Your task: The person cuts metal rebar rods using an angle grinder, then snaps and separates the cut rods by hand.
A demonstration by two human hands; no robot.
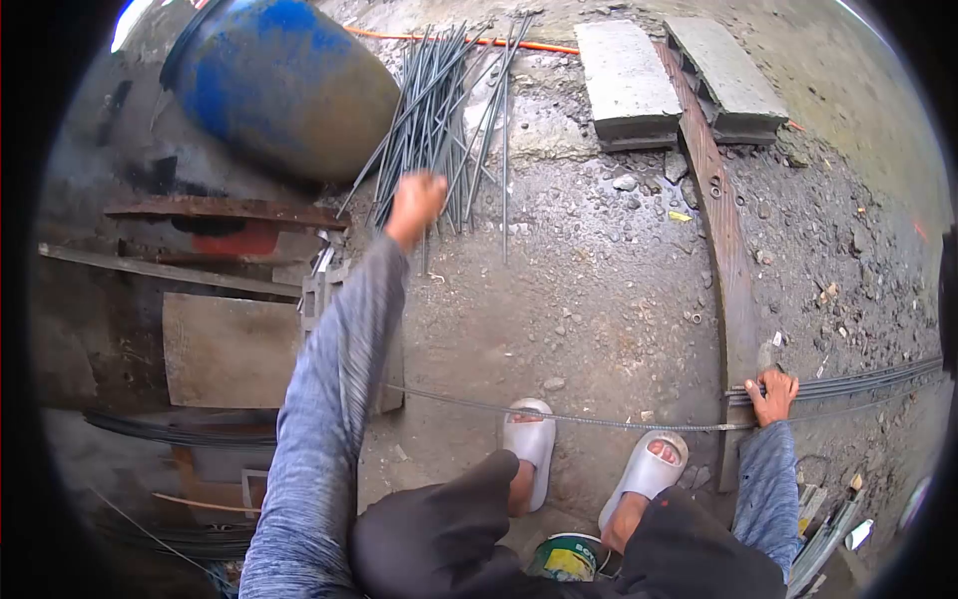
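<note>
My left hand [416, 208] is stretched forward over the near part of a pile of short steel rods [434, 110]. Its fingers are curled closed and slightly blurred, and whatever they may hold cannot be made out. Low on the right, my right hand [771, 396] is closed around the ends of a bundle of long steel rods [868, 382], where they cross a wooden plank [720, 230]. One ribbed steel bar [599, 423] runs across the ground just ahead of my sandals, passing over the plank below my right hand.
A blue barrel [289, 85] lies at the upper left. Two concrete blocks [629, 80] flank the plank's far end. A board [230, 349] and more rods [180, 431] lie on the left. A green bucket [567, 559] stands between my legs. Gravel covers the right side.
</note>
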